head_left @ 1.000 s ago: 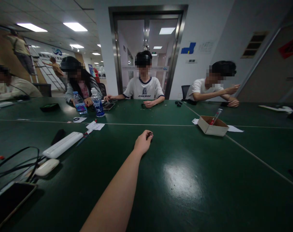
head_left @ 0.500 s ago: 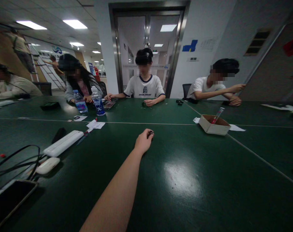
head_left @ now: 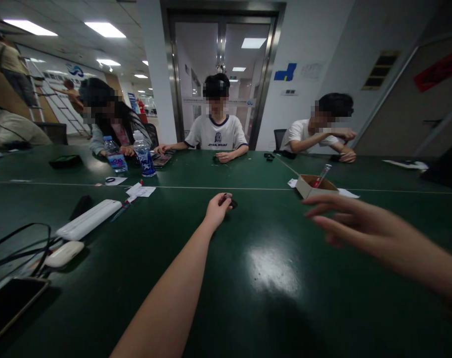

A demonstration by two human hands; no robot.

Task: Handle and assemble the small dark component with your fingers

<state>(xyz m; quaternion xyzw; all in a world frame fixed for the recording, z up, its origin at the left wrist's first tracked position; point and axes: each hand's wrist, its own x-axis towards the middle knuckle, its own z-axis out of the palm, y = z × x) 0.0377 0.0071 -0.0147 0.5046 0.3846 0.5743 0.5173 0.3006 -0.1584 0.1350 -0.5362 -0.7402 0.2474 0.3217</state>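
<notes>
My left hand [head_left: 216,209] is closed around a small dark object [head_left: 231,202] at the middle of the green table [head_left: 226,288]. Fingers hide most of that object, and its kind cannot be made out. Over the right side of the table is my right hand [head_left: 348,219], slightly smeared by motion, its fingers stretched out and apart with nothing in them. Just beyond its fingertips stands an open cardboard box [head_left: 311,188], partly covered by the hand. A clear tube with a red part [head_left: 321,176] leans up out of the box.
On the left lie a phone [head_left: 15,308], a white earbud case [head_left: 64,254], a long white power bank or strip [head_left: 89,220] and black cables [head_left: 43,228]. Two bottles [head_left: 144,154] stand farther back by paper slips [head_left: 145,192]. Several people sit around the far side.
My right hand has come into view from the right, reaching near the box. My left hand keeps its grip on the small dark object. The view has shifted slightly to the right.
</notes>
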